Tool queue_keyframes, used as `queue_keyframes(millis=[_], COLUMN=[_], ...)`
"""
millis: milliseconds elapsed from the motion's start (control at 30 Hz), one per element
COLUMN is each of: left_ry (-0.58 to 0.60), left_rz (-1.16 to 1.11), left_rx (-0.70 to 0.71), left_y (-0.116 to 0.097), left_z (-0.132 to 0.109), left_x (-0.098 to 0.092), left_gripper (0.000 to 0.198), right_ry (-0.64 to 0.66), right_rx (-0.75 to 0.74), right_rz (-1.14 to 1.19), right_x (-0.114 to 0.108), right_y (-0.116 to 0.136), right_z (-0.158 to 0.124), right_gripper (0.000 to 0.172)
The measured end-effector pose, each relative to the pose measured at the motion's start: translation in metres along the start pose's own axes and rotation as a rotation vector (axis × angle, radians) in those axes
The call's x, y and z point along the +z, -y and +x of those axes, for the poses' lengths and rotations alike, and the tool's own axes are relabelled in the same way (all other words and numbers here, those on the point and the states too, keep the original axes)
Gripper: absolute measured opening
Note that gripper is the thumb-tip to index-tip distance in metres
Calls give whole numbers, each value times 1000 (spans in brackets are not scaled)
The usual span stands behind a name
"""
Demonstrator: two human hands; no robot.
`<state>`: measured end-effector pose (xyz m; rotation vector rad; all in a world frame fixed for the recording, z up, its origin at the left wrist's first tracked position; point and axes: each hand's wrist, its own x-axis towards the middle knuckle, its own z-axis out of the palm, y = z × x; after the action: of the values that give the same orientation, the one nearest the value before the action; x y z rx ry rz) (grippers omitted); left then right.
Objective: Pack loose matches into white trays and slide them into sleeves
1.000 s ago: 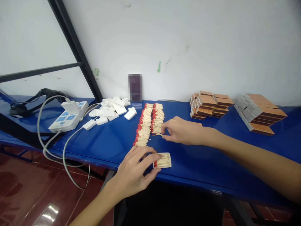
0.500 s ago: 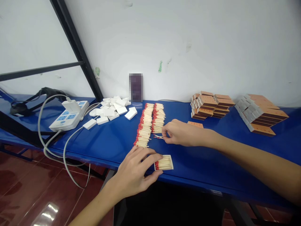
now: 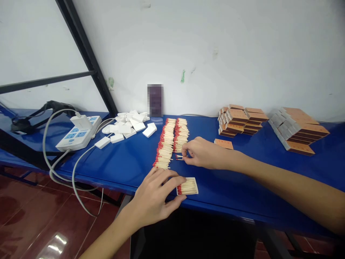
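My left hand grips a white matchbox tray by its left part, thumb on the near side and fingers on the far side. Red-headed matches lie in the tray, heads to the left. Beyond the tray, my right hand is pinched on a few loose matches at the table surface, their red heads poking out to the left of the fingertips. Just behind it runs a short row of matches, and to the left a longer row of matches.
White empty-looking trays are heaped at the back left, beside a power strip with cables. Stacked matchboxes and a bigger stack stand at the right. A single matchbox lies behind my right forearm on the blue table.
My right hand's fingertips have shifted slightly left over the loose matches, covering more of their sticks. My left hand and the tray have stayed in place.
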<state>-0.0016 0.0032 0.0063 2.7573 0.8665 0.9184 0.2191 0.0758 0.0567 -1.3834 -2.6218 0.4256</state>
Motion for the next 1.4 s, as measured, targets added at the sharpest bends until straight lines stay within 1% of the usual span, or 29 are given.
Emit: queue_keyframes(millis=[67,167,300,533,700,767,1000,1200,1400], left_ry=[1,5,9,10,16,15,10,7,-1], left_rz=[5,9,6,1,-3,-7,-9,-5,5], left_rx=[1,-1,0,-3,-7,-7,6,7,12], left_y=[0,-1,0,-1,0,0,-1,-1,0], left_z=[0,0,0,0,0,0,-1,0,0], left_x=[0,0,0,0,0,-1,-1,0,0], left_gripper=[23,23,23,22,23,23,22,21,21], right_ry=[-24,-53,-21,-7,-16,-25,15,78,22], right_rx=[-14,-33,-65,-63,-86,-77,-37,9,-4], right_rz=[-23,-46,-4,21,19,24,26,83,5], right_x=[1,4,4,-1,-1,0,2,-3,-1], right_y=[-2,-5,-6,-1,-2,-3,-2,2,-4], right_z=[0,1,3,2,2,2,2,2,5], right_gripper=[9,15,13,13,11,11,13,14,15])
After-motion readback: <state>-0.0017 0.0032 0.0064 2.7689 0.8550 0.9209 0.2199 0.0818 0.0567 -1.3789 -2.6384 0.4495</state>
